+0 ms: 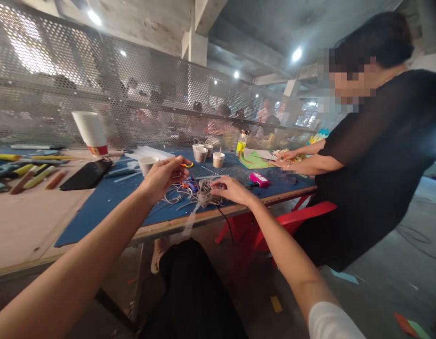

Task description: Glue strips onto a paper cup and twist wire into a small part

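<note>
My left hand (165,174) is closed around what looks like a pair of scissors (188,165) with yellow and black handles. Their thin metal part points down toward a tangled heap of grey-beige twine (205,194) on the blue mat. At the heap's right side is my right hand (232,189), its thumb and fingers curved but apart, the tips at the strands. I cannot tell whether any strand is touched. A blue and orange object (190,186) lies left of the twine, among loose strands.
Paper cups (218,160) stand behind my hands, and a tall cup stack (90,129) at the left. A black phone (85,174) and several tools lie left. A pink box (259,180) sits right. A person in black (376,155) works beside a red chair (306,214).
</note>
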The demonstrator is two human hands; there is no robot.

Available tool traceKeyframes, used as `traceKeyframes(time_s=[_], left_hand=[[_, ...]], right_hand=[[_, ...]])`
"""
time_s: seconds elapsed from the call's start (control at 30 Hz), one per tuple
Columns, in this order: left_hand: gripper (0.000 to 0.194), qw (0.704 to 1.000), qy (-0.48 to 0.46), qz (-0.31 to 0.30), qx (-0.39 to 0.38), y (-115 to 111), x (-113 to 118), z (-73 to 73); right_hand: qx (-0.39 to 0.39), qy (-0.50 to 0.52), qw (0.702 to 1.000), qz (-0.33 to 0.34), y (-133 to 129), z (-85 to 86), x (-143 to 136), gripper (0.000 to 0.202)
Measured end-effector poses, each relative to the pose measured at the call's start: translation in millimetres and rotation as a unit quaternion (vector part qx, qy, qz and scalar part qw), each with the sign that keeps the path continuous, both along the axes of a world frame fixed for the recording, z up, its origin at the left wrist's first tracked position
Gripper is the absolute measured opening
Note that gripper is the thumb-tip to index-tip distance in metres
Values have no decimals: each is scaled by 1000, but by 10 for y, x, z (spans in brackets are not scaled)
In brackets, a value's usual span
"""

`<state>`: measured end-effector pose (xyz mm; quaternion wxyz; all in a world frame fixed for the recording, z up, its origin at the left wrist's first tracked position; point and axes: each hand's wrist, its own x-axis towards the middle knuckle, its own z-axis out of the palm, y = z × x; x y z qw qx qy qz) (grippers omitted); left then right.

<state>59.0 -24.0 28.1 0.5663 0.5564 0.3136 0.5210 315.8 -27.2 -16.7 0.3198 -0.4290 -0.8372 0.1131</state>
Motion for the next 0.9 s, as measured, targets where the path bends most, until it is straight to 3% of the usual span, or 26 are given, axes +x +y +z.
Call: traceKeyframes(time_s=[0.13,0.27,0.47,0.6,0.83,0.9], left_hand=[[26,999,23,40,29,-95,19,-19],[25,996,24,75,52,-201,30,-29],[18,995,-93,-14,27,-365,-104,53],[20,987,-155,-24,29,-482,-265,124],[27,970,-228,66,62,-626,-671,252],[25,959,-240,128,75,-614,-813,265]], right_hand=[[-27,-36,999,-5,-35,-189,-19,23],[-5,-55,998,-39,19,-283,-104,14],[2,-23,985,-171,228,-255,-13,13],[7,-16,973,-229,435,-248,130,16],[-12,0,945,-327,747,-274,370,21],[-20,4,939,-344,793,-262,416,24]])
